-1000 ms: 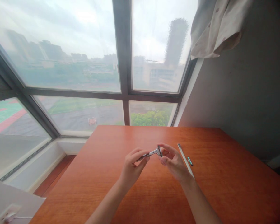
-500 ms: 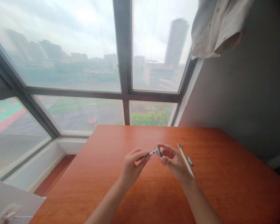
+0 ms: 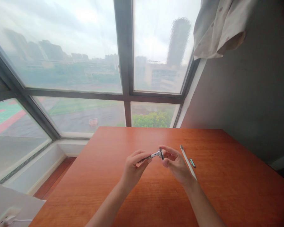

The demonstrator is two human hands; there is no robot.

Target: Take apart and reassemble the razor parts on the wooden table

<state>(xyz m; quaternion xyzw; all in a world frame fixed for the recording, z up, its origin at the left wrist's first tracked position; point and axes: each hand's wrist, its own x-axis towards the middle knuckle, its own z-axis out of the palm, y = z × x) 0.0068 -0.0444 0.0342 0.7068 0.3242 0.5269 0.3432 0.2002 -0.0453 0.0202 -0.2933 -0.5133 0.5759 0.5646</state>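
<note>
A safety razor (image 3: 156, 154) with a silver neck and dark handle is held above the table between my hands. My left hand (image 3: 133, 167) pinches its handle between thumb and fingers. At the other end, the fingertips and thumb of my right hand (image 3: 176, 162) close on the top and bottom of the razor head (image 3: 161, 153). Just past my right hand lies a slim white stick with a grey end, like a toothbrush (image 3: 186, 159); my right wrist overlaps its near end. A small teal and black piece (image 3: 192, 162), perhaps a razor cartridge, rests beside it.
The reddish-brown wooden table (image 3: 97, 186) reaches to the large framed windows (image 3: 126, 72). A grey wall (image 3: 246, 94) runs along the right, with a pale cloth (image 3: 220, 31) hanging above. At lower left is a wall socket (image 3: 7, 217) with a white cable.
</note>
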